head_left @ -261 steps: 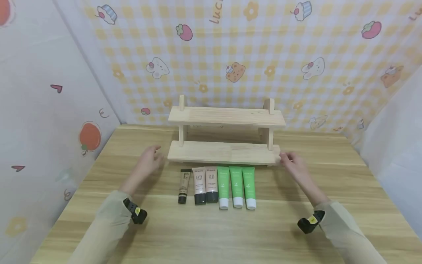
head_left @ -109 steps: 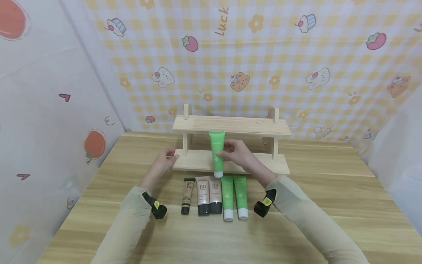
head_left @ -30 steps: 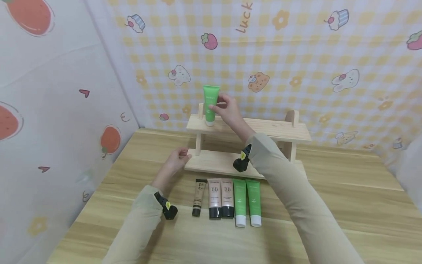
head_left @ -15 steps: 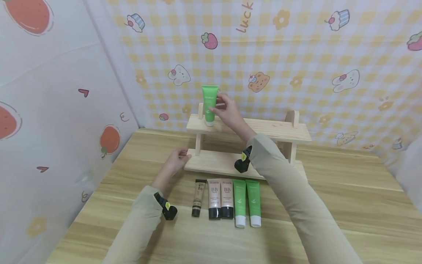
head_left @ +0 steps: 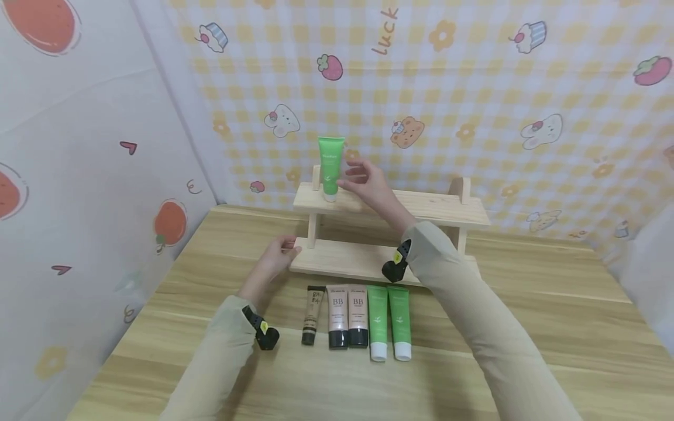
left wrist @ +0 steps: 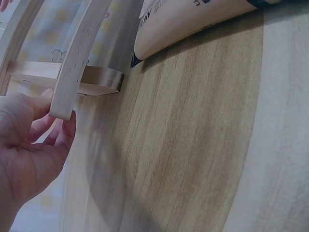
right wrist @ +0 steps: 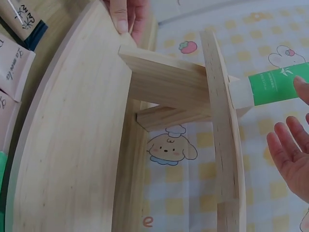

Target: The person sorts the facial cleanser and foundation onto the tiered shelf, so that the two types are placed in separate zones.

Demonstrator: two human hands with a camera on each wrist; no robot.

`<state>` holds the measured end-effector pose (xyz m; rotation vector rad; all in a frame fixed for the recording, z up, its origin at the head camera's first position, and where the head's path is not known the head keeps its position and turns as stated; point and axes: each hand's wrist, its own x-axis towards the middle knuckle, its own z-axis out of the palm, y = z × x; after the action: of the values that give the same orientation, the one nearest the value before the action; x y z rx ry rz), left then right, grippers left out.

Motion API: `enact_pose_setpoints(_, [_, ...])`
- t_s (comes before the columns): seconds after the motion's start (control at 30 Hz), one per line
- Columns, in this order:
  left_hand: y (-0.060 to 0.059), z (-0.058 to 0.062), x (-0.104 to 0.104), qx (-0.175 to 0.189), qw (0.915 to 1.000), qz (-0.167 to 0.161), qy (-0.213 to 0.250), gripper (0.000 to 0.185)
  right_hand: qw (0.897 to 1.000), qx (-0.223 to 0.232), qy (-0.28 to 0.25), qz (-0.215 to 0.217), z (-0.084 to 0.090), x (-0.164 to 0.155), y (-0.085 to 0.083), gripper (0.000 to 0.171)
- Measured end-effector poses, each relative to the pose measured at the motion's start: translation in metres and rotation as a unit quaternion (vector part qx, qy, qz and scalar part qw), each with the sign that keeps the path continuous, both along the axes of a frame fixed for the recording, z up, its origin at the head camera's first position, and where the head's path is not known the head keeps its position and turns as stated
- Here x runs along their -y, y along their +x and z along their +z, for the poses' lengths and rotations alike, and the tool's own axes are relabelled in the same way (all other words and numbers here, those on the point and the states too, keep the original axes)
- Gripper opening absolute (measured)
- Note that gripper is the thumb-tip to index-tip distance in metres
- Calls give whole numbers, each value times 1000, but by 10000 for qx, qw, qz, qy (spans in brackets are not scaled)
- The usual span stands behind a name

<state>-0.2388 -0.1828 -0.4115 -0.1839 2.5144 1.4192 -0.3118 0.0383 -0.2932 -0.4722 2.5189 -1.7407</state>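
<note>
A green squeeze tube (head_left: 330,166) stands upright on its white cap at the left end of the two-tier wooden shelf's (head_left: 421,206) upper board. My right hand (head_left: 371,184) is just right of it, fingers spread and off the tube. In the right wrist view the thumb overlaps the tube's edge, while the other fingers of the right hand (right wrist: 294,154) stand apart from it. My left hand (head_left: 274,257) grips the left end of the lower board; in the left wrist view, thumb and fingers of the left hand (left wrist: 34,140) lie either side of the board end (left wrist: 65,104).
In front of the shelf, a row of tubes lies on the wooden table (head_left: 295,386): a small tan tube (head_left: 312,316), two pinkish BB cream tubes (head_left: 337,316) with black caps, and two green tubes (head_left: 378,321) with white caps. A patterned cloth (head_left: 368,93) hangs close behind.
The right hand took a green tube from the row's right end, raised it and stood it on the upper board; its fingers have now loosened. Earlier, the left hand took hold of the lower board.
</note>
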Motion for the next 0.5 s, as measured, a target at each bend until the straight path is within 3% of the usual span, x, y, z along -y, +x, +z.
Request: enact_pose_setpoints(0.5, [2,5,-2,44,10000,-18,71,50,9985,426,275,-198,-9,-18,12,46])
